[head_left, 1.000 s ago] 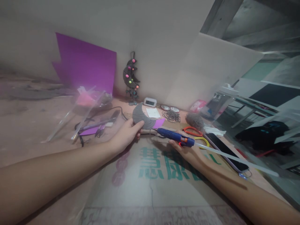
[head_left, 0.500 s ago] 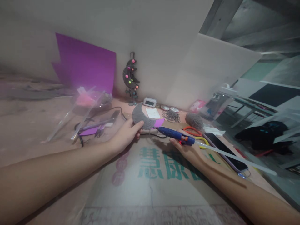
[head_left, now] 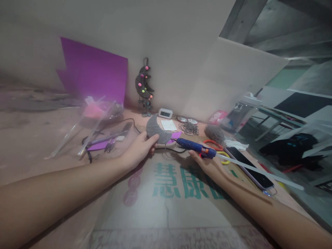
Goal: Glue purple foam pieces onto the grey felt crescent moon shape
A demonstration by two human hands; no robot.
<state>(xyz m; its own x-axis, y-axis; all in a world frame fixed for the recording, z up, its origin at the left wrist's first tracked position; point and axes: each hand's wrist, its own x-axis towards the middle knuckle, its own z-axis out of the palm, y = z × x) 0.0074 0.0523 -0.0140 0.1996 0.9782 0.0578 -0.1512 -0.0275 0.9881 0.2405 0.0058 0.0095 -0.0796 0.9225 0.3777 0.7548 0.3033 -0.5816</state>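
Observation:
Between the thumb and fingers of my left hand (head_left: 145,143) is a crescent moon (head_left: 155,128) wrapped in grey yarn. A purple tip (head_left: 174,137) of the crescent shows at its right end, bare of yarn. My right hand (head_left: 201,159) is closed around a blue hot glue gun (head_left: 193,146), its nozzle pointing left at the border of yarn and purple. A long clear glue stick (head_left: 261,172) sticks out of the gun's back. Whether the nozzle touches the crescent I cannot tell. A loose strand of yarn hangs below it.
Printed cardboard (head_left: 166,214) lies under my hands. Scissors (head_left: 223,157), a phone (head_left: 250,167), a yarn ball (head_left: 214,134) and a water bottle (head_left: 241,112) stand right. A small clock (head_left: 165,113) and a decorated moon hanging (head_left: 144,84) are behind; purple sheets (head_left: 95,72) lean left.
Both hands keep nearly the same place. The glue gun's nozzle has shifted very slightly, and a loose yarn strand now shows more plainly beneath the crescent.

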